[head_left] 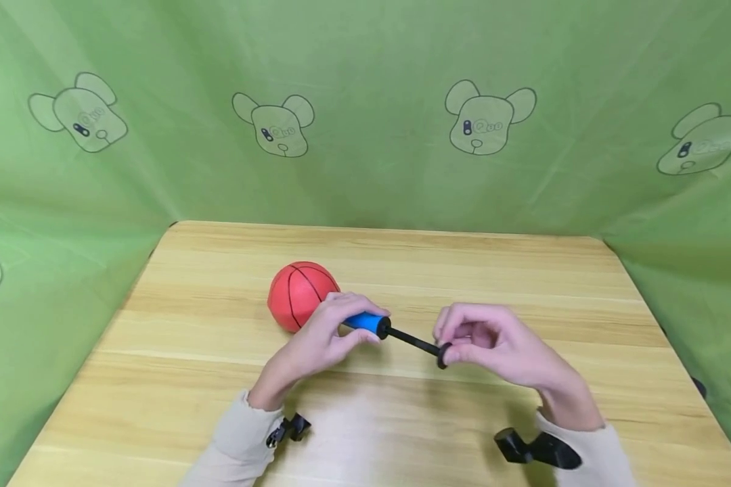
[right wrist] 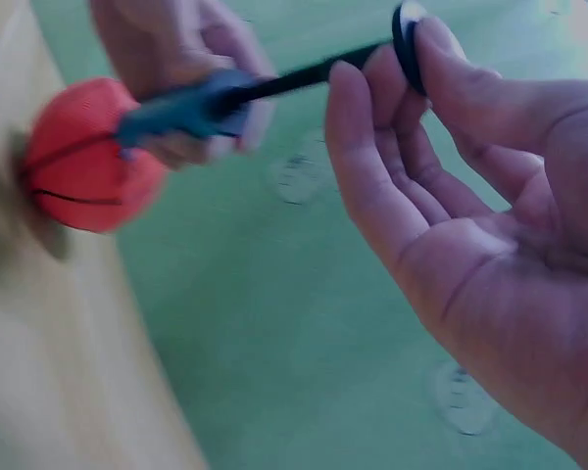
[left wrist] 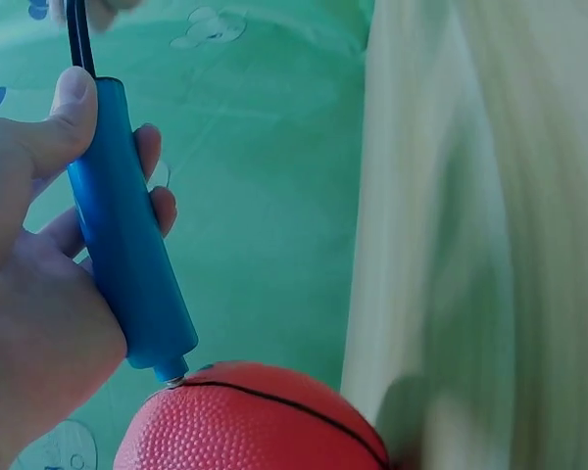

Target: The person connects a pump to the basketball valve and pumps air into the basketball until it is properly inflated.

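Note:
A small red ball (head_left: 301, 296) with black lines rests on the table. Against it stands the nozzle end of a blue hand pump (left wrist: 132, 220), whose black rod (head_left: 411, 340) is drawn out of the barrel. My left hand (head_left: 319, 335) grips the blue barrel, thumb on one side and fingers behind, as the left wrist view shows. At the rod's far end, my right hand (head_left: 493, 341) pinches the round black handle (right wrist: 408, 47) between thumb and fingers. The left hand partly covers the barrel in the head view.
The wooden table (head_left: 463, 270) has a green curtain (head_left: 378, 189) with bear-head prints behind it and along both sides. Black wrist mounts (head_left: 539, 450) sit on the sleeves. The ball lies left of the table's middle.

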`<state>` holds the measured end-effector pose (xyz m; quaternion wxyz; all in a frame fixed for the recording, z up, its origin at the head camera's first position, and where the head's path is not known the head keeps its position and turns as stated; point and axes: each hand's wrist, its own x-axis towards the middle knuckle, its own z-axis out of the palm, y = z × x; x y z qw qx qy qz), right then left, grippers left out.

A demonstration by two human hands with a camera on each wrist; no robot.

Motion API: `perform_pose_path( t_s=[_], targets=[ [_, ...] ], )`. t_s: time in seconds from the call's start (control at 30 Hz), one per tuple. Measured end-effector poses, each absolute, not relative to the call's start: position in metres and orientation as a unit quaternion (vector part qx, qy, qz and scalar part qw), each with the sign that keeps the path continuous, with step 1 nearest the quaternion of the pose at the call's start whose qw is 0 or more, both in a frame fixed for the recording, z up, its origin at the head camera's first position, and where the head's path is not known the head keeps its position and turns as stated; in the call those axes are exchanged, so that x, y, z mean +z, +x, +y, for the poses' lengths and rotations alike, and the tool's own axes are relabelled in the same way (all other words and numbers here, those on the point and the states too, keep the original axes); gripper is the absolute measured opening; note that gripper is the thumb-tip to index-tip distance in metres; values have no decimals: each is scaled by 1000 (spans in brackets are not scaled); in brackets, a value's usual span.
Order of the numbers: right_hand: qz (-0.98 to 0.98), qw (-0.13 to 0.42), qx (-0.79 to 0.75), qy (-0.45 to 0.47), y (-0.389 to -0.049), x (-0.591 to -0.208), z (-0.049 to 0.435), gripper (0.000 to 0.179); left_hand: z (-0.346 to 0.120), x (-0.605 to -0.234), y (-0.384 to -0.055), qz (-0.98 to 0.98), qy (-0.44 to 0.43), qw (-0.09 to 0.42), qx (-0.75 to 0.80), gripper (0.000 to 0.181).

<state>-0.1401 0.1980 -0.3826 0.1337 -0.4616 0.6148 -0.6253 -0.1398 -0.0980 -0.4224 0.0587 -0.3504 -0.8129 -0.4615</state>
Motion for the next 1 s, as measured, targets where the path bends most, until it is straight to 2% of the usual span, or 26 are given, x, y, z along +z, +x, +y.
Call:
perform_pose_path(
  t_s=[0.2,0.37,0.47,0.7,0.87,1.0],
  targets=[
    [675,151,-612,-382,-145,-403,172,22,-89,-425,-136,-809,-370,44,-455,28],
    [668,177,-624,-365,-148,-406,171,19,-87,-426,-136,-807,-379,41,-450,25],
    [660,180,-621,-383,-146,-396,180,22,-90,-426,-138,-808,-377,45,-451,25],
    [581,142,-642,-480,-134,-372,208,37,-106,-422,-144,-812,-352,64,-461,29],
    [582,153,-641,-476,-135,-372,204,30,-108,-421,-144,-812,-350,67,-463,29],
    [622,159,-634,-431,-141,-385,192,26,-101,-423,-143,-810,-355,68,-462,29]
  ],
)
